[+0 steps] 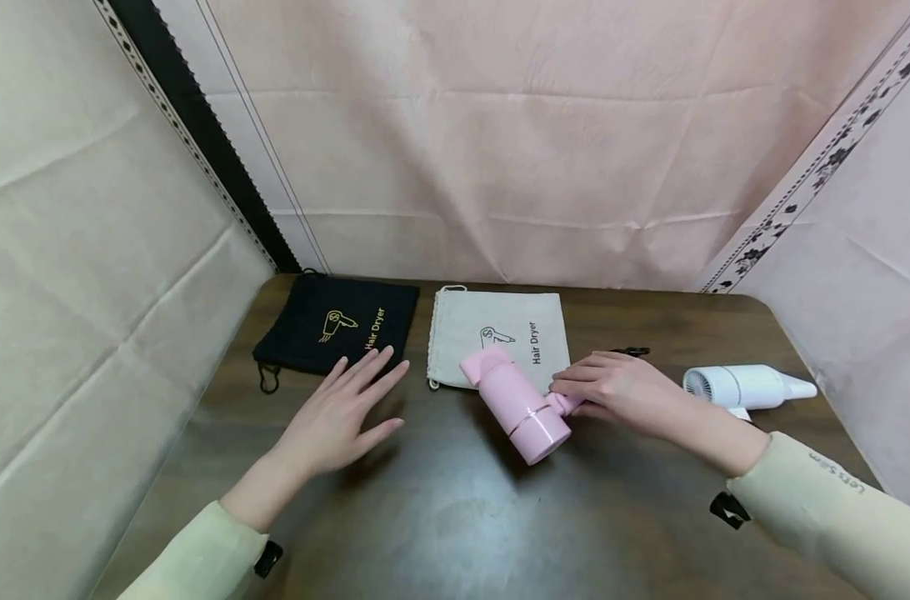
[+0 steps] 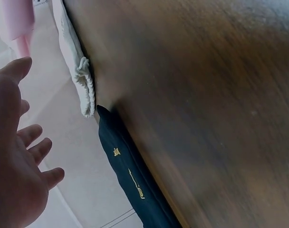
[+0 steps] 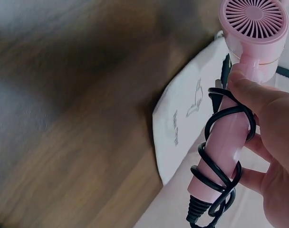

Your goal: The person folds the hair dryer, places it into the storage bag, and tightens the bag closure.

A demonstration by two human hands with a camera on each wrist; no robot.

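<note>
A pink hair dryer [image 1: 517, 408] is held above the table by my right hand [image 1: 620, 390], which grips its handle. Black cord [image 3: 216, 166] winds round that handle [image 3: 225, 142] in the right wrist view, and the round rear grille [image 3: 254, 20] shows at the top. Below and behind the dryer lies a white cloth pouch [image 1: 455, 333] printed "Hair Dryer". My left hand [image 1: 335, 417] holds nothing, its fingers spread over the table just in front of a black drawstring pouch [image 1: 305, 333] with gold print.
A white hair dryer [image 1: 747, 387] lies at the right of the brown wooden table [image 1: 440, 533]. Pale cloth walls [image 1: 500, 167] stand behind the table and along both sides.
</note>
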